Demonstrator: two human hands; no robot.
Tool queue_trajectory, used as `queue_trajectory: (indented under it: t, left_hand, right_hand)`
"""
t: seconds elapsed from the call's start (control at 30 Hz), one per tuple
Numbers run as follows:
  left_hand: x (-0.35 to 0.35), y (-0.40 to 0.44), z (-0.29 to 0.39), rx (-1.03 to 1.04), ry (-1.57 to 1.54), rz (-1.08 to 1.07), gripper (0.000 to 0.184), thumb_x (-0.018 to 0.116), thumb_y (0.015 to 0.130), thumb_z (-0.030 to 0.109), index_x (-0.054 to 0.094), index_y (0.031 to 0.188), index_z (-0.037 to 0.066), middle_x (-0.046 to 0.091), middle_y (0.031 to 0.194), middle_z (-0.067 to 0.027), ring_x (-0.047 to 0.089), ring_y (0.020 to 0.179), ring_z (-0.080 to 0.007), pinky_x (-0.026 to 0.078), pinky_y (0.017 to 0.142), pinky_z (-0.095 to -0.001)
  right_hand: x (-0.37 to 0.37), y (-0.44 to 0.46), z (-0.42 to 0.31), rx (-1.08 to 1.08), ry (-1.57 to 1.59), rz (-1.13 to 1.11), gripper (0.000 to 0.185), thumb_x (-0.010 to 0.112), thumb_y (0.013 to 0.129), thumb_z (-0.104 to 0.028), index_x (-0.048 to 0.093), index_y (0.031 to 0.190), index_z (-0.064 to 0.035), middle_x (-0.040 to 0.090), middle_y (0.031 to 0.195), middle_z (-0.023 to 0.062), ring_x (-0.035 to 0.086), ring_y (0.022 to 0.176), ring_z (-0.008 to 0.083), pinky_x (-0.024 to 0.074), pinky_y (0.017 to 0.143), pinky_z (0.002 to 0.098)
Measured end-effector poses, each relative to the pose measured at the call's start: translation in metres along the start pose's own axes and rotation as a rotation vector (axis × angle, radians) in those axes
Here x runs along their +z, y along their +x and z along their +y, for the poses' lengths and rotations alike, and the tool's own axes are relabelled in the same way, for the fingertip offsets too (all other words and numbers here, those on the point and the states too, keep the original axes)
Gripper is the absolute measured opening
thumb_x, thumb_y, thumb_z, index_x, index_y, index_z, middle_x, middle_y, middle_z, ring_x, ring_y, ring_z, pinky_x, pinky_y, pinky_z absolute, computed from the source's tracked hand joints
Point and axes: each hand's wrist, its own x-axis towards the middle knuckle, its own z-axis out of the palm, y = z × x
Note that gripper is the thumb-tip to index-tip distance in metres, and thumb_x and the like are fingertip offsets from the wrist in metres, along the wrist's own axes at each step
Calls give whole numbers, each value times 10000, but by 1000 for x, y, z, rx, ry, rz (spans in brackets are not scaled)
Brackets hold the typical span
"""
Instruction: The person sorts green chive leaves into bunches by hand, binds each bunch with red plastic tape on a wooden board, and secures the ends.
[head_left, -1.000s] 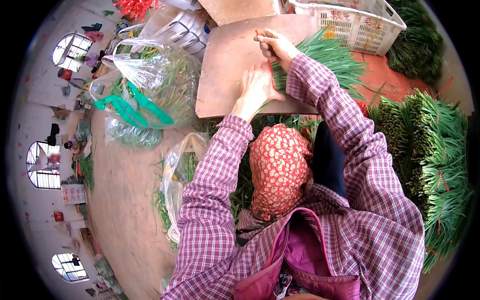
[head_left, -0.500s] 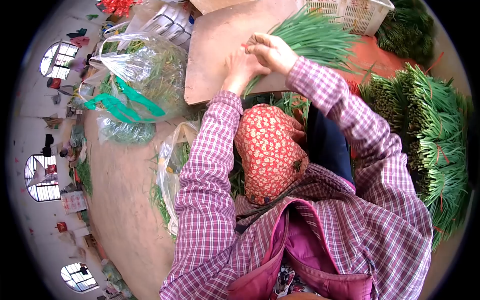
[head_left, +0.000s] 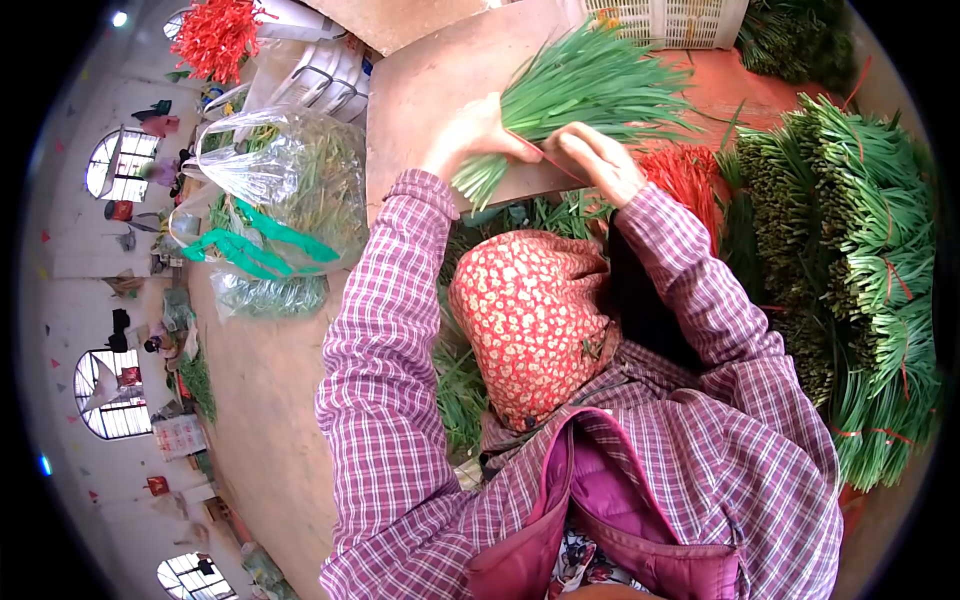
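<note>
A bunch of long green stalks (head_left: 590,85) lies across the brown board (head_left: 410,100), its pale cut ends toward the lower left. My left hand (head_left: 480,130) is wrapped round the bunch near those ends. A thin red tie (head_left: 522,140) runs from my left hand over to my right hand (head_left: 597,160). The fingers of my right hand are pinched on the tie, just below the bunch. Part of the tie is hidden behind the hands and stalks.
Stacked tied bunches (head_left: 880,270) stand at the right, beside loose red ties (head_left: 685,185). A white crate (head_left: 690,22) is beyond the board. A clear plastic bag (head_left: 300,180) of greens sits at the left. A red flowered cloth (head_left: 530,320) covers my knee.
My left hand has taken hold of the bunch and lifted its cut ends. My right hand has moved down and right, drawing the red tie. The view has shifted a little.
</note>
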Motion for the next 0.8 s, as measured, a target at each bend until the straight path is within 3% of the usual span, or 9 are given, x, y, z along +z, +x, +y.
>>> queue_trajectory:
  t: [0.1, 0.13, 0.17, 0.23, 0.4, 0.43, 0.5, 0.6, 0.8]
  left_hand:
    - [-10, 4, 10, -49, -430, -163, 694, 837, 578, 364, 591, 1074, -56, 670, 1004, -168, 642, 915, -196, 517, 793, -352]
    - [-11, 2, 11, -94, -487, -132, 598, 832, 619, 270, 612, 1107, 2, 673, 1023, -79, 617, 895, -122, 485, 810, -279]
    - [-15, -3, 12, -97, -487, -133, 598, 832, 619, 270, 612, 1107, 2, 673, 1023, -79, 617, 895, -122, 485, 810, -279]
    - [-22, -11, 7, -192, -606, 43, 601, 834, 618, 243, 608, 1118, -4, 662, 1042, -66, 618, 887, -133, 481, 805, -275]
    - [-39, -50, -10, -264, -1134, 386, 511, 786, 716, 148, 565, 1155, 10, 643, 968, -67, 635, 836, -155, 550, 702, -295]
    - [-42, -59, -12, -268, -1137, 407, 511, 786, 716, 148, 565, 1155, 10, 643, 968, -67, 635, 836, -155, 550, 702, -295]
    - [-46, -76, -16, -211, -1220, 615, 602, 794, 700, 196, 544, 1212, 3, 606, 1129, -108, 574, 1028, -188, 453, 898, -325]
    - [-54, -106, -14, -219, -1387, 743, 602, 785, 709, 153, 518, 1226, 1, 592, 1126, -99, 574, 1015, -200, 476, 875, -339]
    - [-51, -154, -1, -185, -1484, 1042, 580, 772, 732, 126, 494, 1228, 13, 579, 1110, -81, 592, 969, -197, 528, 804, -350]
  right_hand:
    - [-14, -15, -14, 67, -235, 133, 251, 520, 923, -253, 622, 987, -33, 660, 855, 97, 621, 820, 168, 477, 774, 304]
    - [-16, -18, -8, 19, -274, 137, 235, 529, 905, -236, 620, 962, -26, 657, 804, 111, 638, 761, 202, 490, 714, 328]
    - [-14, -23, -7, 1, -298, 125, 238, 535, 900, -244, 626, 953, -31, 665, 805, 128, 656, 760, 238, 497, 698, 349]
    - [-5, -25, -18, 104, -435, 34, 243, 546, 894, -257, 625, 948, -33, 665, 809, 147, 660, 771, 275, 500, 698, 371]
    - [39, -6, -59, -205, -443, 89, 191, 590, 873, -236, 565, 877, -47, 618, 771, 150, 617, 754, 345, 480, 651, 417]
    - [49, 0, -70, -271, -413, 81, 171, 596, 864, -231, 574, 871, -62, 629, 794, 125, 626, 764, 324, 482, 652, 412]
    - [65, 10, -86, -295, -432, 45, 173, 618, 845, -236, 573, 878, -73, 635, 801, 102, 634, 743, 303, 487, 644, 402]
    - [92, 17, -97, -335, -519, 3, 173, 672, 825, -205, 577, 852, -63, 635, 768, 92, 642, 622, 227, 496, 579, 335]
    - [123, 13, -106, -436, -673, -6, 171, 675, 809, -201, 566, 848, -75, 640, 763, 74, 643, 634, 242, 493, 570, 353]
